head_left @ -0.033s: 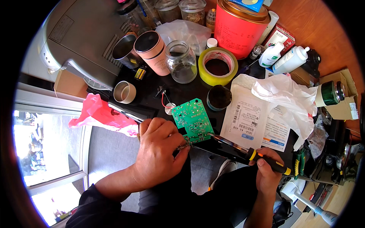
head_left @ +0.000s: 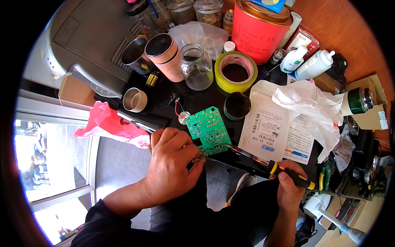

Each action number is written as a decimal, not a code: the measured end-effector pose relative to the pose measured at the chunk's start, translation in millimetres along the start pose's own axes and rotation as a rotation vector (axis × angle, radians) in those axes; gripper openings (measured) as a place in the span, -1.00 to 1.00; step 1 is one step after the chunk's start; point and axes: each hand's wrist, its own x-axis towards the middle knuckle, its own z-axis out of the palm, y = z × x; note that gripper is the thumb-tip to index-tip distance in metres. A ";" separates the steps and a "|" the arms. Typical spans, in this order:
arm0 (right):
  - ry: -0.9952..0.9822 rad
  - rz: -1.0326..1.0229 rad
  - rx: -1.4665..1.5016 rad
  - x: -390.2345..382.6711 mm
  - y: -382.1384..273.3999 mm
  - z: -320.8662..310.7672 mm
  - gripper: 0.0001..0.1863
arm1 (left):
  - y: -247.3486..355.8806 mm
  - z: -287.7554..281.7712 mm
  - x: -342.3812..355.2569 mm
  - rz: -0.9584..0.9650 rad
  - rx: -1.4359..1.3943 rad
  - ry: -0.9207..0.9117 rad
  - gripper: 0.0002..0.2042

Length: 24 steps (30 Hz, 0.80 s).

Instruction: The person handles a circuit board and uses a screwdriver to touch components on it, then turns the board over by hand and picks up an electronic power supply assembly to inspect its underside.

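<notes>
A green circuit board (head_left: 209, 129) lies near the front edge of the black table, its soldered side up. My right hand (head_left: 289, 183) grips the black and yellow handle of a soldering iron (head_left: 251, 156). The iron's heat-tinted metal shaft points left, and its tip is at the board's lower right edge, seemingly touching. At the board's lower left corner is my left hand (head_left: 170, 164), fingers closed. A small metallic piece shows at its fingertips, but the fingers hide most of it. Behind the board, a red wire runs to a small white round part (head_left: 184, 118).
Beyond the board stand a dark round jar (head_left: 237, 106), a yellow tape roll (head_left: 221, 82), a glass jar (head_left: 197, 76), a pink tumbler (head_left: 170, 68) and a small metal cup (head_left: 135, 100). Right of it lie a labelled paper envelope (head_left: 261, 123) and white plastic (head_left: 310, 103). A red bag (head_left: 109, 125) hangs left.
</notes>
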 end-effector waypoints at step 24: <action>0.012 0.044 0.091 -2.0 6.1 -11.0 -0.69 | -5.0 -6.4 1.8 0.004 -0.063 -0.035 -0.85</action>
